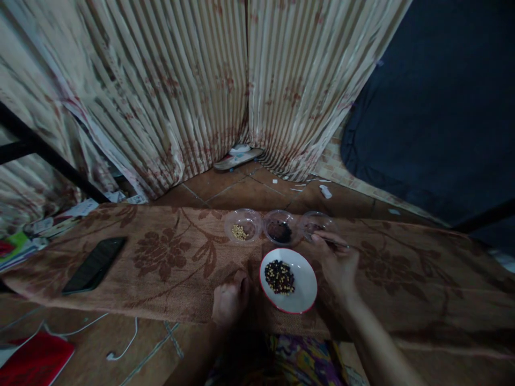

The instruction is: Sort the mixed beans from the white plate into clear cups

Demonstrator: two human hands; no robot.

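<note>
My right hand (336, 262) pinches thin metal tweezers (340, 245) over the right clear plastic cup (328, 219), which has some dark reddish pieces in it. In the middle cup (267, 217) lie black beans, and the left cup (254, 217) holds a small heap of yellow beans. A white plate with a red rim (306, 284) stands in front of the cups. Mixed dark and yellow beans (279, 277) are gathered on its left half. Left of the plate, my left hand (230, 300) rests on the cloth, closed in a fist.
A brown flowered cloth (173, 289) covers the narrow table. At its left lies a black phone (95, 265), near papers and booklets (18, 249). Striped curtains (193, 96) hang behind. A white cable (131, 343) and a red item (38, 359) lie on the tiled floor.
</note>
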